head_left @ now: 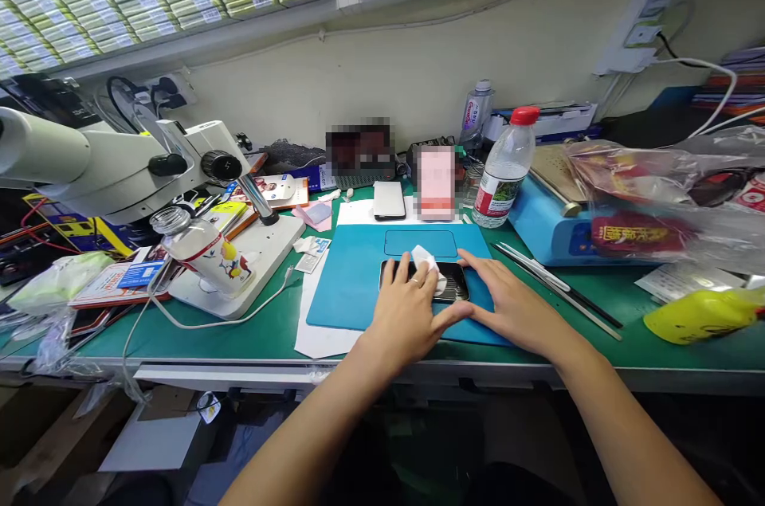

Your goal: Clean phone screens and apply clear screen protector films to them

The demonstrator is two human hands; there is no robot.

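A black smartphone (457,280) lies flat on a blue mat (347,275), its dark glass facing up with light streaks across it. My left hand (407,307) is over the phone's left part, fingers pressing a crumpled white wipe (425,257) against the glass. A ring shows on one of its fingers. At the phone's right end is my right hand (517,300), with thumb and forefinger bracketing the near and far corners. The left thumb reaches toward the right thumb along the phone's near edge. Part of the phone is hidden under the left hand.
A microscope (209,143) and a glass jar (206,255) stand on the left. Behind the mat are a white box (389,200) and a pink-screened phone (436,187). Rightward are a water bottle (505,171), tweezers (562,291), a blue machine (538,227) and a yellow bottle (699,315).
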